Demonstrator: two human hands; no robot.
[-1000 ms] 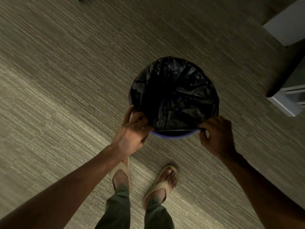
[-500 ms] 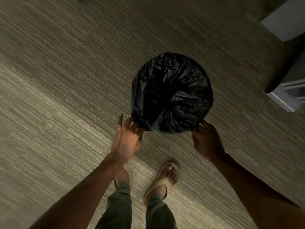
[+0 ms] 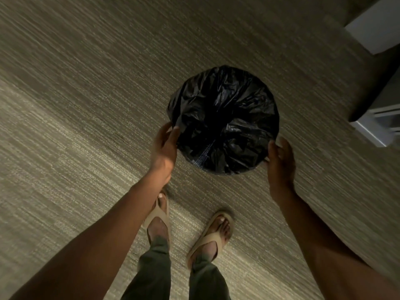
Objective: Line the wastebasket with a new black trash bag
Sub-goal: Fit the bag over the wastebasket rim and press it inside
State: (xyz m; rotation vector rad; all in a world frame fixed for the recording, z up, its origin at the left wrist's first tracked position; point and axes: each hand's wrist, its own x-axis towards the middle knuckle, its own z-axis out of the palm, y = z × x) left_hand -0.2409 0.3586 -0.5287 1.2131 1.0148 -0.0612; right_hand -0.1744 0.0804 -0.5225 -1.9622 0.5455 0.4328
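Observation:
A black trash bag [image 3: 223, 118] is draped over a round wastebasket standing on the carpet. The bag lines the opening and folds down over the whole rim, so the basket itself is hidden. My left hand [image 3: 164, 148] is at the bag's left side, with thumb and fingertips closed on the folded-over plastic near the rim. My right hand [image 3: 280, 161] cups the lower right side, fingers and thumb pressed on the bag's overhang. The bag's inside is dark and crumpled.
My feet in tan sandals [image 3: 159, 221] [image 3: 214, 232] stand on the carpet just in front of the basket. A white furniture base [image 3: 376, 131] sits close to its right, and a white panel [image 3: 374, 29] is at the top right corner.
The bag's front edge went down over the purple rim, which no longer shows. Both hands then slid from the front edge outward to the basket's left and right sides.

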